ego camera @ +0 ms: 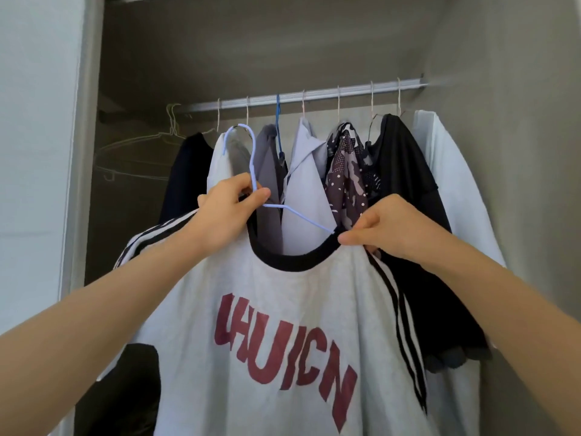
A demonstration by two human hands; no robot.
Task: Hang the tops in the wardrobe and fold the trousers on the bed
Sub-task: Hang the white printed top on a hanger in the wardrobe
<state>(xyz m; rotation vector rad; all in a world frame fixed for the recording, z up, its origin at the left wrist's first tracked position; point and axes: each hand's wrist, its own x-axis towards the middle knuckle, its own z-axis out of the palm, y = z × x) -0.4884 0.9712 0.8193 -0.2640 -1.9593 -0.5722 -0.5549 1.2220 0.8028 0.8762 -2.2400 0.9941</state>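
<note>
One grey T-shirt (pixel 283 309) hangs on a pale blue hanger (pixel 251 162), held in front of the wardrobe rail (pixel 320 94), with the hook below the rail and clear of it. The left hand (pixel 226 209) pinches the hanger neck between thumb and curled fingers. The right hand (pixel 393 231) pinches the black collar at the hanger's right arm. Hung garments (pixel 308 171) fill the rail. Bare hangers (pixel 171 133) occupy its left end.

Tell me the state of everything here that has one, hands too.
light blue hanger: hook free of the rail.
grey T-shirt: on that hanger, held up.
left hand: grips the hanger.
right hand: pinches the T-shirt collar.
rail: carries several hung tops.
white hangers: bare.
</note>
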